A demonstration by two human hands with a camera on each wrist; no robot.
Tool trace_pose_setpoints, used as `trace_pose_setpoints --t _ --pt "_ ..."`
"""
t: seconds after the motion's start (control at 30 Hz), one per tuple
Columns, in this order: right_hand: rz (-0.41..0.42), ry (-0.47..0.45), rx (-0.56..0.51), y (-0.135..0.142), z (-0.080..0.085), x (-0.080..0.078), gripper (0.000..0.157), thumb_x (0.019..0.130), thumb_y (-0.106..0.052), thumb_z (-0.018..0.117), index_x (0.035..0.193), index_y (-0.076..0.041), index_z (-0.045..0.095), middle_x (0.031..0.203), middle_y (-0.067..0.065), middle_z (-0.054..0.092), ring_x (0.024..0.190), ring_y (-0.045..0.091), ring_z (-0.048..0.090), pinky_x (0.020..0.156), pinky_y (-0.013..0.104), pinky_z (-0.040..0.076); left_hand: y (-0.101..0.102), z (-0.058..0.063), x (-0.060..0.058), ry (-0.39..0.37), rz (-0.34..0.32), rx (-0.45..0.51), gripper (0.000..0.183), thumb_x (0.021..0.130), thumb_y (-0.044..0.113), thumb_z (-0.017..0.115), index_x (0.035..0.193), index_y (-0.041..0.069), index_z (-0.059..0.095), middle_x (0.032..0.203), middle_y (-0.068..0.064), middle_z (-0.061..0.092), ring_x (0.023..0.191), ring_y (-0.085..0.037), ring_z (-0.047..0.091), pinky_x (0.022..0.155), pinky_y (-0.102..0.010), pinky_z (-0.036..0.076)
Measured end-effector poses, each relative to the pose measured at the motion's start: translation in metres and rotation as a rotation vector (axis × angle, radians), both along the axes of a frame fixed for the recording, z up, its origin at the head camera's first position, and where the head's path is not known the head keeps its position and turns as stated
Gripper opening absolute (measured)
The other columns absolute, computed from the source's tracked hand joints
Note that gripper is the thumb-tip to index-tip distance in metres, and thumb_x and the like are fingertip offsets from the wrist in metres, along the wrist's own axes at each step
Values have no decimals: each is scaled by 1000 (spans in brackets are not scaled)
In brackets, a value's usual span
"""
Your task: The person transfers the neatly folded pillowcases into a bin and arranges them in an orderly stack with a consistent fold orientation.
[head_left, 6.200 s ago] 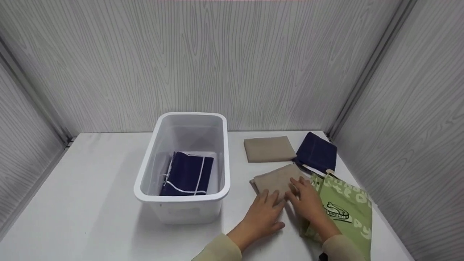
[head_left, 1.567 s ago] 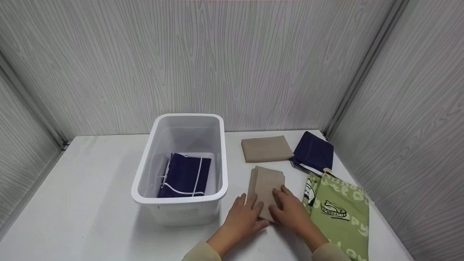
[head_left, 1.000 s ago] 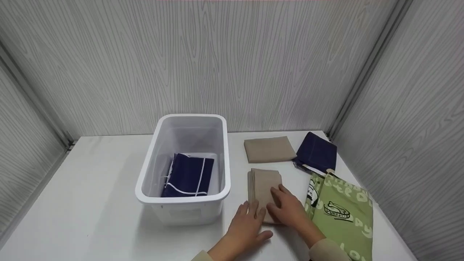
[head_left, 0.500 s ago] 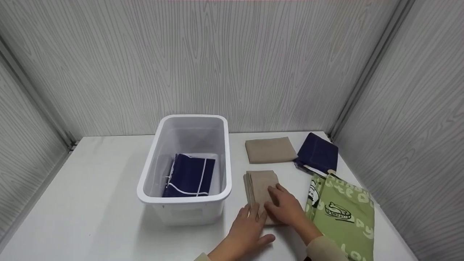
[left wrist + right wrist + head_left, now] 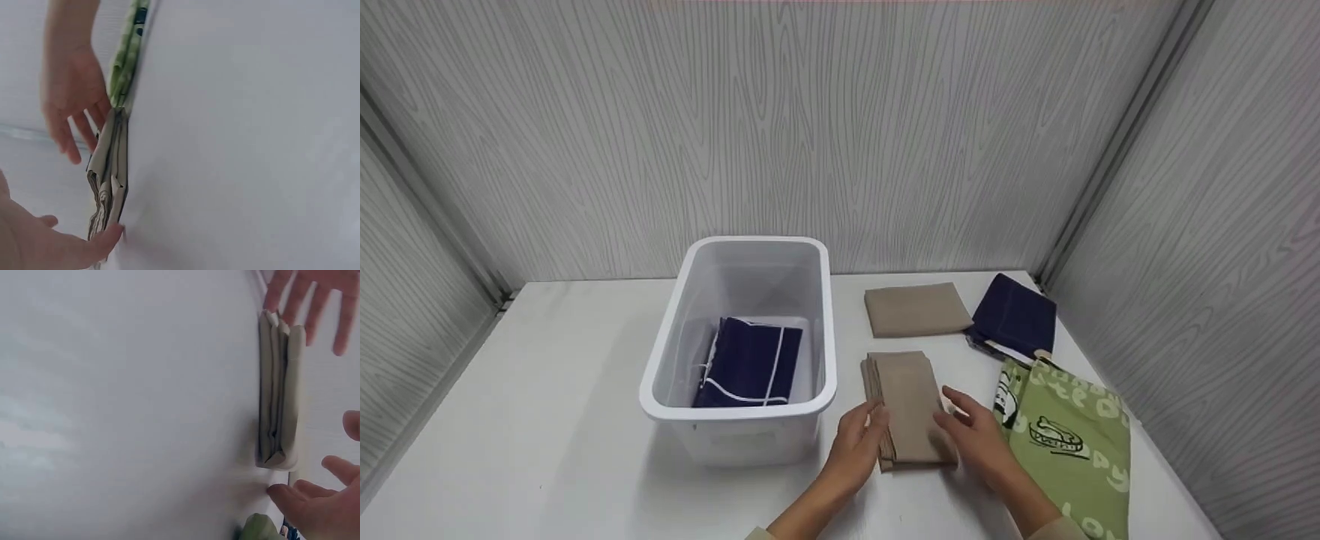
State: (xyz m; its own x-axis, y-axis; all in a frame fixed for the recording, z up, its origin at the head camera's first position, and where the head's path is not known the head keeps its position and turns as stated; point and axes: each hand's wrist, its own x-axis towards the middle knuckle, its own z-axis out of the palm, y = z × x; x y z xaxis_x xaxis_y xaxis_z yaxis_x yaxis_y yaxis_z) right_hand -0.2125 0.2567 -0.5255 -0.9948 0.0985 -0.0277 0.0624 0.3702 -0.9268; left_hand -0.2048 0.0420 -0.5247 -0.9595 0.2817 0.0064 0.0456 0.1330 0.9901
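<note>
A folded beige cloth lies lengthwise on the white table between my hands. Its stacked layers show edge-on in the left wrist view and in the right wrist view, where the cloth looks thick and flat. My left hand is at its left long edge, fingers extended along the layers and touching them. On the other side my right hand has loosely bent fingers spread beside the right edge, with nothing gripped. A second folded beige cloth lies farther back.
Left of the hands stands a white plastic bin holding a folded navy cloth with white cord. A navy cloth lies at the back right, and a green printed cloth beside my right forearm. Grey wood-grain panels enclose the table.
The beige cloth was wider and slanted earlier; it is now a narrower, folded strip. In the last half second both hands moved off its top to its two sides.
</note>
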Motion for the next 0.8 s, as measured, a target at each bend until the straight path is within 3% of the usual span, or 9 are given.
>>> trace_pose_setpoints --t 0.17,0.3,0.47,0.8 --pt "-39 -32 -107 3 6 4 53 98 -18 61 145 1 47 148 28 44 138 40 43 111 53 37 -1 4 -8 -315 51 245 76 103 55 31 154 -1 26 158 -32 20 143 -53 26 104 -67 39" --pt "-62 -120 -221 4 12 6 54 100 -21 58 148 -1 43 151 26 41 141 42 38 110 65 32 -2 5 -10 -476 88 376 79 101 59 33 156 4 24 161 -32 8 143 -52 25 107 -62 38" --pt "-73 -187 -305 3 18 7 55 102 -23 54 151 -4 39 156 24 34 143 48 30 107 72 29 -2 4 -12 -542 117 455 78 99 58 35 156 5 26 161 -31 9 143 -51 27 106 -61 40" --pt "-78 -258 -375 3 15 7 58 101 -23 55 153 -7 36 158 23 31 145 49 25 110 65 32 -6 2 -16 -579 125 522 81 97 60 36 155 5 27 159 -32 17 142 -52 28 104 -59 43"
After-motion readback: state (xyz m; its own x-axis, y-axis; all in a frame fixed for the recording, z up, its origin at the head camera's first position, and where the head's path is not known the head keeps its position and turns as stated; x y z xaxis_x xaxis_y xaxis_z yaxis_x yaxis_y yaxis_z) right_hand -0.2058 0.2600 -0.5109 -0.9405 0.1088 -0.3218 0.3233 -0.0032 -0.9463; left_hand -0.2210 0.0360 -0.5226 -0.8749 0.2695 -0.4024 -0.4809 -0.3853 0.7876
